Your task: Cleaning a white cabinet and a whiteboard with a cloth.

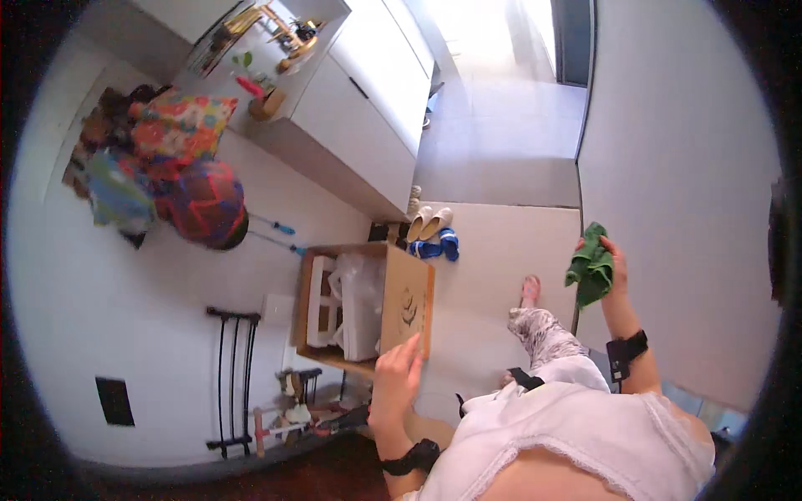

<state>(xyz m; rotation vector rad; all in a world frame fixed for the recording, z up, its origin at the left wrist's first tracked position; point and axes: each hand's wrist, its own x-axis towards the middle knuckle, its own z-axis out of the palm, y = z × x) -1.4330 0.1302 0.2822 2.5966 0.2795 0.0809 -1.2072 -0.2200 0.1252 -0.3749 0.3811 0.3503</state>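
My right hand (pixel 617 266) grips a crumpled green cloth (pixel 591 266) against or just in front of the large pale panel (pixel 677 188) on the right; whether they touch cannot be told. My left hand (pixel 398 376) is raised beside the near corner of an open cardboard box (pixel 407 300), with no object seen in it. White foam packing (pixel 360 313) and clear plastic fill part of that box. Black straps circle both forearms.
Cream shoes (pixel 429 224) and blue slippers (pixel 449 244) lie on the floor beyond the box. A white cabinet (pixel 357 119) stands at upper left. Bags and a ball in a net (pixel 210 200) hang on the left wall, above a black metal rack (pixel 235 382).
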